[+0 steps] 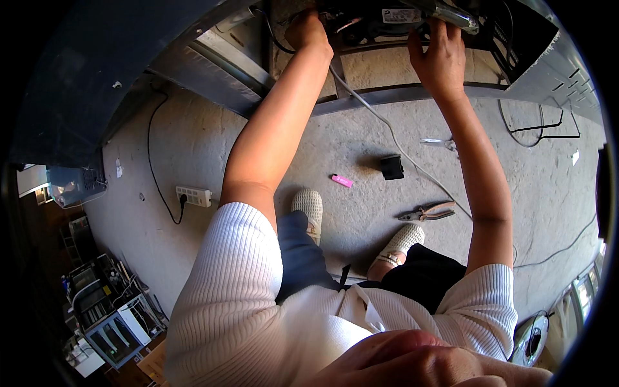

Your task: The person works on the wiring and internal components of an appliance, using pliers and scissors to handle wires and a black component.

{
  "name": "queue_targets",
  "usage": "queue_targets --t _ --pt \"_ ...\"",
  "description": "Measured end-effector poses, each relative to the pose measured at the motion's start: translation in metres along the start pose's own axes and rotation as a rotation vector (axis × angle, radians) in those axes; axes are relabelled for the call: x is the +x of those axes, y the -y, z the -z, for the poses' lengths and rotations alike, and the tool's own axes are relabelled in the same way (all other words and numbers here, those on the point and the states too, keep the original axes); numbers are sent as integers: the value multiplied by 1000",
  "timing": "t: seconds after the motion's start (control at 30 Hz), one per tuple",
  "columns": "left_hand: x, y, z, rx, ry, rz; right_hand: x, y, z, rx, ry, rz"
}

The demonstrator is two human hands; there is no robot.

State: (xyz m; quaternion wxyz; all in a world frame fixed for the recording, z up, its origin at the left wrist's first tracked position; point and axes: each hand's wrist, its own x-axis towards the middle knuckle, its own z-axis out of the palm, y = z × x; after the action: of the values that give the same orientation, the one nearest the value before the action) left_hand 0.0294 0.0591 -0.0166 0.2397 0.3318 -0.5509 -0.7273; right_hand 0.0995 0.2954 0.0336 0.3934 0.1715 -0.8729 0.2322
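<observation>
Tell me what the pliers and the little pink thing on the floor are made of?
The pliers look like dull grey metal at the nose, with handles in an orange-brown coating, probably rubber or plastic, since it looks matte. The little pink thing seems to be plastic: bright, even colour with a smooth look, though it is too small to be sure. Both lie on the rough grey floor, likely concrete.

At the top of the frame I see the left hand point(308, 31) reaching into the dark opened casing point(516, 39), fingers hidden among black parts. The right hand point(440, 55) grips a silvery metal piece point(454, 14) at top centre-right. Below on the concrete floor point(361, 135) lie a pink lighter point(342, 181), pliers point(429, 211), a small black block point(391, 167) and a white power strip point(193, 196) at centre left.
</observation>
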Motion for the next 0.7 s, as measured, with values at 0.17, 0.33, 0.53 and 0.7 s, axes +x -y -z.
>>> queue_targets --t 0.17,0.33,0.53,0.7 --pt "7 0 2 -54 81 118 0 1 0 24 6 -30" --pt "-2 -6 -2 -36 56 160 1 4 1 11 15 -55" --pt "5 1 -1 52 96 25 2 4 0 15 13 -40" --pt "10 -5 2 147 147 79 1 3 2 16 32 -25"
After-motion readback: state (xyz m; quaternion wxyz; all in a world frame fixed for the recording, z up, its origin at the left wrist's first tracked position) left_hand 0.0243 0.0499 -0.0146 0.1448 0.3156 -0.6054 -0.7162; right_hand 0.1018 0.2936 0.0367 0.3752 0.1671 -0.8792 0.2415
